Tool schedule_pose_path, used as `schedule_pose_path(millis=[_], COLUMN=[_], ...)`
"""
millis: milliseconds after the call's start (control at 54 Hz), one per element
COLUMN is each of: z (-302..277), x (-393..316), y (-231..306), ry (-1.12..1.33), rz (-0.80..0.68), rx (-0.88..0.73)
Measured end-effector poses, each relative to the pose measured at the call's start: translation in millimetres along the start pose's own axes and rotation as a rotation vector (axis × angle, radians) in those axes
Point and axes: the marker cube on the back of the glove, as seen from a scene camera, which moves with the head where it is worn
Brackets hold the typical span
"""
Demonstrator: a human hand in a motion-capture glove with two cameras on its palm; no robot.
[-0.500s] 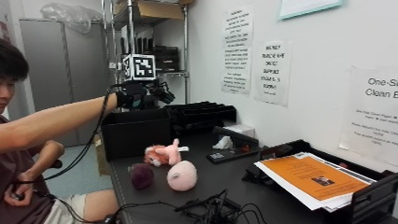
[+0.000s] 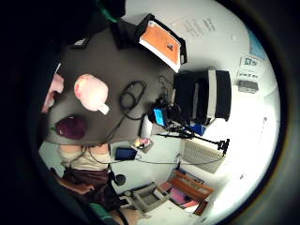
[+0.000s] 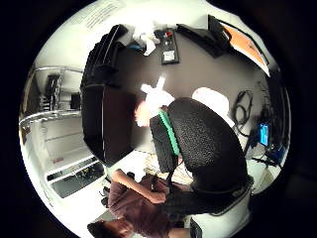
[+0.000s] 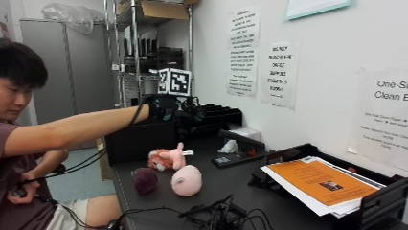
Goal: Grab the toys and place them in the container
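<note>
Black-gloved hand [image 4: 164,107] we find little changed since before, perhaps slightly lower, grip we cannot tell, three toys [image 4: 167,159] on desk [image 4: 242,191] below, container [image 4: 137,140] just beside.

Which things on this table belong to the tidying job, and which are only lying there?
For the job: pink pig toy, purple toy, pale pink toy, black container, gloved right hand.

Lying about: orange booklet, cables, paper tray.

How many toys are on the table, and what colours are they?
Pink toys: 2, a round one and a floppy plush one
Purple toys: 1
Total: 3 toys
</note>
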Motion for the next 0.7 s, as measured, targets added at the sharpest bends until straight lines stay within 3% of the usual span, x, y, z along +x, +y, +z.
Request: schedule_pose_path(millis=[204,444,555,704], z=[72,209,232,230], x=[2,-4,-5,-6], y=[-39,-66,-67,-61], ry=[-0.099,-0.078,-0.209,-0.211], rz=[0.015,0.035,0.081,0.091], rx=[-0.166,-0.47,-0.281,-0.017])
